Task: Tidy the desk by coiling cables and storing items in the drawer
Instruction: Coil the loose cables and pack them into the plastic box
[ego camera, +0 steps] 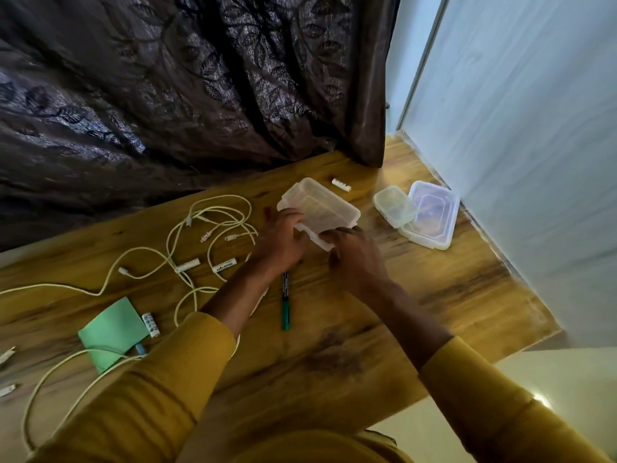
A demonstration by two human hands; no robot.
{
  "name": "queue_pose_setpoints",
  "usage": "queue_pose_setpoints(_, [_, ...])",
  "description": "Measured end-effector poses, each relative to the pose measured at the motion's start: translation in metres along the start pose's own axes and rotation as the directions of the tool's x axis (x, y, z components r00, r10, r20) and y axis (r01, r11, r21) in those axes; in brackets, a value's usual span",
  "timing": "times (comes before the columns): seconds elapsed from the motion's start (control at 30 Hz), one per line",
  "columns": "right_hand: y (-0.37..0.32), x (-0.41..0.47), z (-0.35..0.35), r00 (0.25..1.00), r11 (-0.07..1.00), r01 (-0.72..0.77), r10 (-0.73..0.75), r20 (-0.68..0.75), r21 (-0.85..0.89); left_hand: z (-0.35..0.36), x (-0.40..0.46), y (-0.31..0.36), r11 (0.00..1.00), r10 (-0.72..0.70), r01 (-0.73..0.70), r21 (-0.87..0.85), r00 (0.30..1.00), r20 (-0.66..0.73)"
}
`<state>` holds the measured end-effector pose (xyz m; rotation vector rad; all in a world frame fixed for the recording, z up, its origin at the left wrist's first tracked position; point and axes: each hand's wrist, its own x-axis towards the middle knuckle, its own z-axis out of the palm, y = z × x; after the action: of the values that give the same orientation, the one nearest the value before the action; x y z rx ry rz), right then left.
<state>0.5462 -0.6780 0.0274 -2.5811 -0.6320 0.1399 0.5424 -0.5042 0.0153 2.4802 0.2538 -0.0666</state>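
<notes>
Surface (334, 335): wooden, strewn with loose items; no drawer is in view.
Cables (187, 242): white, tangled and uncoiled at left, well apart from the hands' work.
Clear container (320, 205): tilted, lifted at mid-surface, its lid edge low toward the hands.
Spare tubs (430, 215): two more clear ones lie near the right wall.
Left hand (278, 242): fingers curled round the container's near left edge.
Right hand (354, 259): fingers pinch the lid lip at the near corner.
Advice: probably opening it; steady the body with the left, peel the lip from one corner.
Small bits: green marker (285, 300), batteries (224, 265), likely go inside next.
</notes>
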Motion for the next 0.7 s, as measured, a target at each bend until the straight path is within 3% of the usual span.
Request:
queue_pose_setpoints(0.27, [-0.007, -0.005, 0.002, 0.996, 0.996, 0.083, -0.084, -0.026, -0.02, 0.006, 0.005, -0.007, 0.999, 0.016, -0.015, -0.028, 1.0, 0.019])
queue_pose_setpoints(0.7, [-0.007, -0.012, 0.001, 0.995, 0.998, 0.061, -0.062, -0.077, -0.014, 0.008, -0.005, -0.006, 0.974, 0.059, -0.042, -0.221, 0.996, 0.074])
